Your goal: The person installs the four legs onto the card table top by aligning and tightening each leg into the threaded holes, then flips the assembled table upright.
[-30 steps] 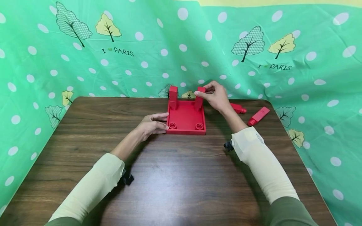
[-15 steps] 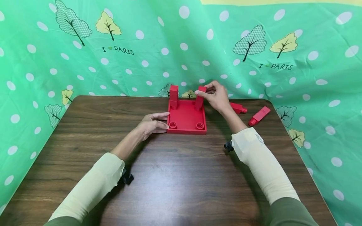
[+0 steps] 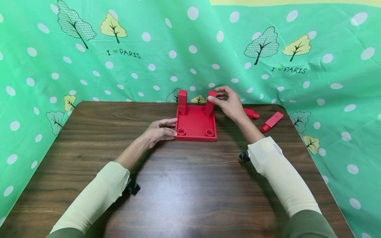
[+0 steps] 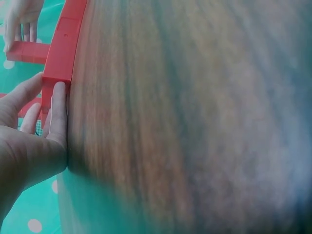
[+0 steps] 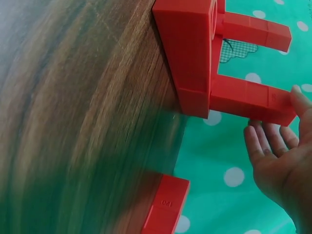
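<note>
A red square toy tabletop (image 3: 196, 127) lies underside up on the table, with threaded sockets in its near corners. Two square legs rise from the far corners. My left hand (image 3: 156, 133) rests its extended fingers and thumb against the tabletop's left outer side. At the far right corner, my right hand (image 3: 230, 102) holds the upper end of the right leg (image 3: 209, 107) between thumb and fingers. The right wrist view has the thumb against this leg's (image 5: 251, 100) end, the fingers on its other side. The left leg (image 3: 183, 102) stands untouched.
Right of the tabletop lie two loose red legs with threaded ends, one (image 3: 251, 114) partly behind my right forearm, the other (image 3: 272, 122) farther right. The wooden table's (image 3: 184, 185) far edge runs close behind the tabletop, before a green dotted curtain (image 3: 190, 39).
My right thumb and fingers have shifted slightly right around the leg, and the right forearm has moved slightly right and down. The left hand and tabletop stay in place.
</note>
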### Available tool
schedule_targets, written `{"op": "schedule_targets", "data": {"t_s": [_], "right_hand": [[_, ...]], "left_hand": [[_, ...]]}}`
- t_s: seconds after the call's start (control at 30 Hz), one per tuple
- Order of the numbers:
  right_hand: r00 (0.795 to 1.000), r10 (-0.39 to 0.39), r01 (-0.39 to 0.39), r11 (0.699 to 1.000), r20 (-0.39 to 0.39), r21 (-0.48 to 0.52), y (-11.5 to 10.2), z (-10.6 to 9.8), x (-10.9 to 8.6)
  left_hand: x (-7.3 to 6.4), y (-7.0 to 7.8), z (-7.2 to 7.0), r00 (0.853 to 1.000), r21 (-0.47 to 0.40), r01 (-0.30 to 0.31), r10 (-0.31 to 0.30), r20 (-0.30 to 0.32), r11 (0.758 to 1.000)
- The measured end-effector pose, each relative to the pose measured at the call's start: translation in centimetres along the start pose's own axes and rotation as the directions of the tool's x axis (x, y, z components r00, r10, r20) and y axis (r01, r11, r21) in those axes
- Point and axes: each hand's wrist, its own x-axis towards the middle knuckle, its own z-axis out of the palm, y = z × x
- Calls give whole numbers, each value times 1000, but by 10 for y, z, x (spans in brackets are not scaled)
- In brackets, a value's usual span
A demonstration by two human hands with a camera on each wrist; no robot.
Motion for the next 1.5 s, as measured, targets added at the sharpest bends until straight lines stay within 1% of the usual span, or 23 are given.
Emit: {"op": "schedule_targets", "data": {"t_s": [0.23,0.4,0.73,0.97,1.2,1.4,1.5], "right_hand": [[1000,-10,11,1000,-17,17,5,-14,-7],[999,7,-6,1000,-35,18,10,-24,-13],[997,43,-44,999,-63,-22,22,-43,-26],[995,59,-63,997,-79,-49,31,-53,-30],[993,88,-93,993,-75,-75,38,-61,-34],[992,97,-105,990,-78,-96,44,-71,-35],[991,100,-109,989,-84,-102,48,-77,-35]], "left_hand": [[-2,0,1,1000,-9,-6,6,2,1000],[-1,0,1,1000,-9,-18,18,7,1000],[-1,-2,0,1000,17,-22,22,5,1000],[-1,-2,0,1000,26,-27,27,6,999],[-1,-3,1,999,43,-40,39,13,998],[0,-4,-3,998,61,-50,48,36,997],[1,-3,-5,998,49,-45,42,50,998]]}}
